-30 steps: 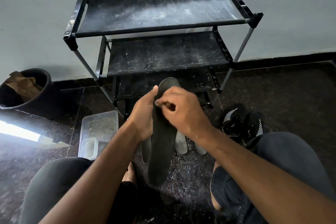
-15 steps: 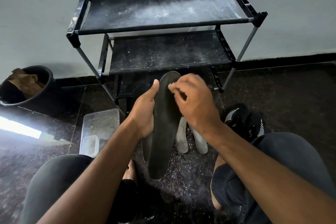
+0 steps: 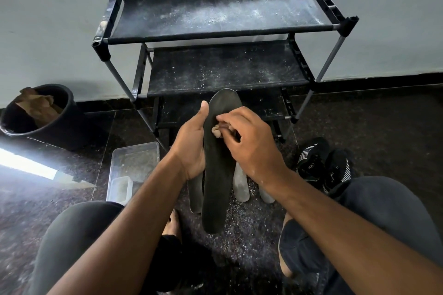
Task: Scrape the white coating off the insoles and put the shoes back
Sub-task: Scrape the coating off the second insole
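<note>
Dark rubbery insole (image 3: 217,170), held upright between the person's knees, fills the middle of the view. The left hand (image 3: 191,148) grips its left edge, thumb lying up along the rim and fingers hidden behind. The right hand (image 3: 249,143) is curled against the upper half of the insole, its fingertips pinching a small pale crumbly lump (image 3: 216,131) against the surface. The face of the insole looks mostly dark, so most of its coating seems to be off.

Below the grip, white flakes (image 3: 242,227) speckle the dark floor. Just behind the held insole, more insoles lie on the floor: a dark one (image 3: 194,196) to the left and two paler, still whitish ones (image 3: 241,184) to the right, which probably still need scraping. Right of the hands sits a pair of black shoes (image 3: 323,165) with white stripes, not yet put back. Left of the hands is a clear plastic tub (image 3: 134,163). Beyond the grip stands a black shoe rack (image 3: 223,31), dusted white, with no shoes on the shelves that show. Far left, a black bucket (image 3: 60,122) holds something brown.
</note>
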Demonstrator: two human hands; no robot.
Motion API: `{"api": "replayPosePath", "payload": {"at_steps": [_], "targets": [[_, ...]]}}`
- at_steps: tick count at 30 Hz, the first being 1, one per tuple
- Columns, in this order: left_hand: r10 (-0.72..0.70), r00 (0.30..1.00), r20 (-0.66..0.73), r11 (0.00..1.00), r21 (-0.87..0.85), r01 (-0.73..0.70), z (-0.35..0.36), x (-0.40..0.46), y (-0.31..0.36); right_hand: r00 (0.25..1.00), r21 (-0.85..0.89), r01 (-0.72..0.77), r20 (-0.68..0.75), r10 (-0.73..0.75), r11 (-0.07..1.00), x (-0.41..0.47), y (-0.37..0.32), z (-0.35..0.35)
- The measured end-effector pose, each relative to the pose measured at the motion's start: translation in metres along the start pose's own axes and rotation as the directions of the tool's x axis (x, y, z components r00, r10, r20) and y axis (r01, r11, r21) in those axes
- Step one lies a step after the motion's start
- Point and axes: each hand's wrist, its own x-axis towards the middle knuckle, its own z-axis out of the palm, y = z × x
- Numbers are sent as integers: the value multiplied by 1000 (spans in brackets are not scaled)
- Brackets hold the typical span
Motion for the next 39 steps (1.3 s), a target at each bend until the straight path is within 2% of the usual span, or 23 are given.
{"api": "replayPosePath", "payload": {"at_steps": [5,9,12,16,24,29,33,39], "targets": [[74,997,-37,997,-10,-74,-5,1,3,999,85,34,-14,-33,996,-4,-9,0],[66,997,-35,998,0,-66,-1,-1,2,998,104,-55,-22,57,993,0,-2,5],[69,996,-63,997,-11,-70,1,0,-2,994,31,-98,-43,99,995,-2,1,9],[112,988,-102,992,67,-106,-2,2,-4,1000,-59,3,17,-2,998,-10,-5,16],[148,979,-142,979,162,-125,3,3,-9,999,-107,-36,0,36,994,-10,-8,19],[158,971,-177,979,155,-131,-2,4,-6,997,-48,-31,67,34,998,-8,-6,16],[146,974,-172,987,88,-132,-8,3,1,984,-1,64,166,-63,998,-6,-8,10],[80,991,-108,993,100,-69,2,1,-3,999,-91,33,-3,-34,995,7,5,1]]}}
